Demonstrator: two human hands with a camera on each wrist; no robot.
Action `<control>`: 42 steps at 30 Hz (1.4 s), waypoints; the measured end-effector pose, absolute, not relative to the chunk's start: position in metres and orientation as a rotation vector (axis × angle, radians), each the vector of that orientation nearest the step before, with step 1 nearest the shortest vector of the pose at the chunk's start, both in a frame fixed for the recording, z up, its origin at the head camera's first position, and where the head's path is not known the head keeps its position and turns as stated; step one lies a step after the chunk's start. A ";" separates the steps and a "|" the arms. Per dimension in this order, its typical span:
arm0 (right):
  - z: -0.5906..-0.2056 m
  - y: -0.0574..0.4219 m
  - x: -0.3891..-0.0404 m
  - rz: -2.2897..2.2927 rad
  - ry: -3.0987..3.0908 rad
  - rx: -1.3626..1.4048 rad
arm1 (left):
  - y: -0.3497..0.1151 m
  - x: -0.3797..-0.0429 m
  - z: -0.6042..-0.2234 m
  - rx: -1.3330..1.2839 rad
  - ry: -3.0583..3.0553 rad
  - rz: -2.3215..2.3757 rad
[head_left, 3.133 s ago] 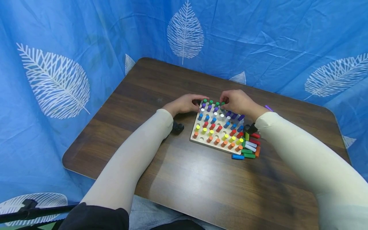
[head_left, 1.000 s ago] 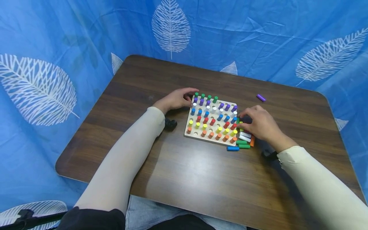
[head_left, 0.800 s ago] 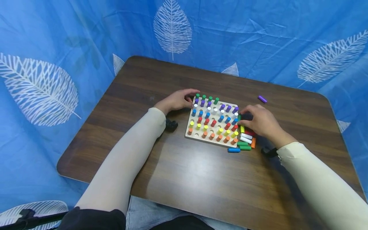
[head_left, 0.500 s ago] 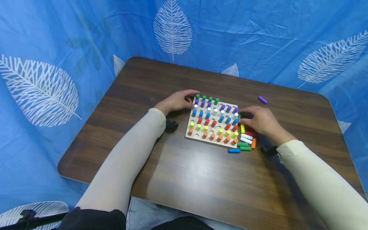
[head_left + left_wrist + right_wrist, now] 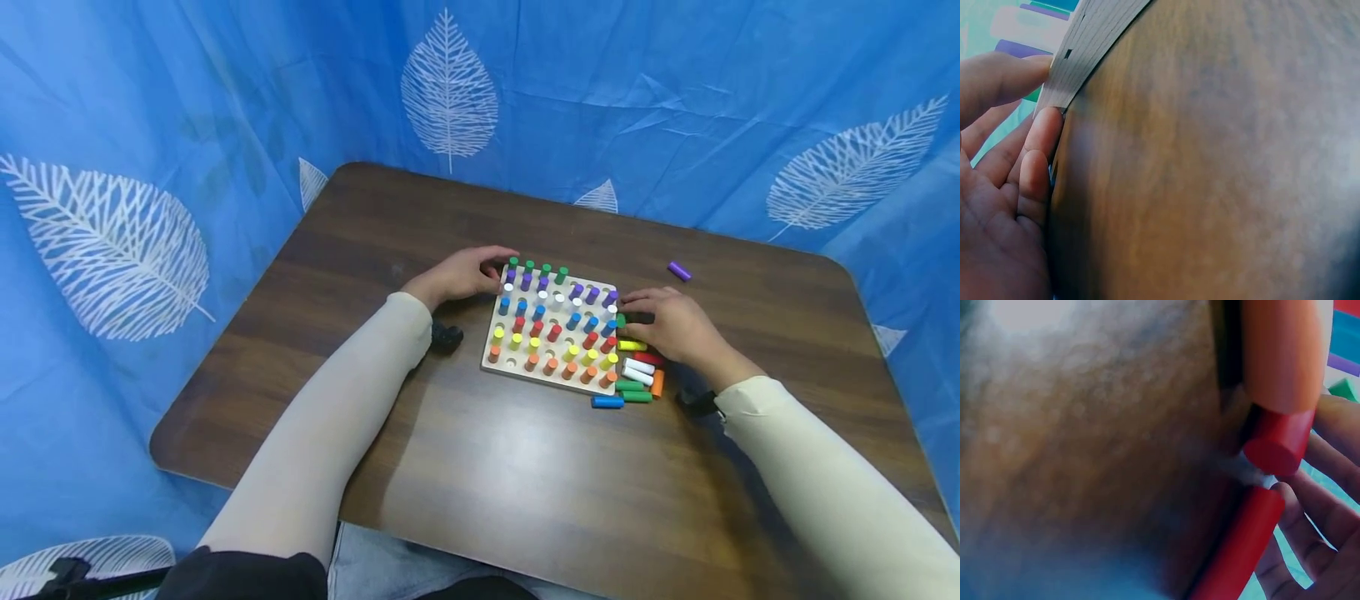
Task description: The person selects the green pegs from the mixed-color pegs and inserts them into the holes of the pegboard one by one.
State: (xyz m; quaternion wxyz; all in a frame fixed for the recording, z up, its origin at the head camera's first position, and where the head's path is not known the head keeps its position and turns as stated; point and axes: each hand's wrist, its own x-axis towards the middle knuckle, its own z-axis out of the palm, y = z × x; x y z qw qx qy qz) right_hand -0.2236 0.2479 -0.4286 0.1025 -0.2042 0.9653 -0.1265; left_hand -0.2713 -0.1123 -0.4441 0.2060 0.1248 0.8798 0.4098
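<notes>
A pale wooden pegboard (image 5: pixel 512 371) lies on the table with rows of coloured pegs standing in its holes. My left hand (image 5: pixel 462 275) grips its far left corner; in the left wrist view the thumb and fingers press against the board's edge (image 5: pixel 1085 50). My right hand (image 5: pixel 667 321) is at the board's right side, thumb and forefinger round a green peg (image 5: pixel 620 320). Beside that hand lie a yellow peg (image 5: pixel 632 345), a red peg (image 5: pixel 647 359) and two white pegs (image 5: pixel 638 372). In the right wrist view red pegs (image 5: pixel 1238 550) lie by the fingers.
Green pegs (image 5: pixel 636 397), an orange peg (image 5: pixel 657 383) and a blue peg (image 5: pixel 607 402) lie near the board's front right corner. A lone purple peg (image 5: pixel 679 271) lies farther back. The brown table (image 5: pixel 450 467) reaches a blue leaf-print curtain (image 5: pixel 570 100).
My right hand has gone from the board's back row to the loose pegs on the right. The loose yellow peg has turned sideways. My left hand stays at the corner.
</notes>
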 end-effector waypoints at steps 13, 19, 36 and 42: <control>-0.437 0.268 -0.196 -0.697 2.838 -0.469 | -0.110 -0.254 -0.451 0.342 2.480 1.149; -0.456 0.279 -0.156 -1.091 2.570 -0.379 | -0.113 -0.225 -0.459 0.341 2.483 1.118; -0.537 0.241 -0.143 -1.274 2.942 -0.409 | -0.118 -0.222 -0.514 0.399 2.586 1.203; -0.570 0.231 -0.131 -1.119 3.029 -0.442 | -0.125 -0.197 -0.538 0.267 2.579 1.269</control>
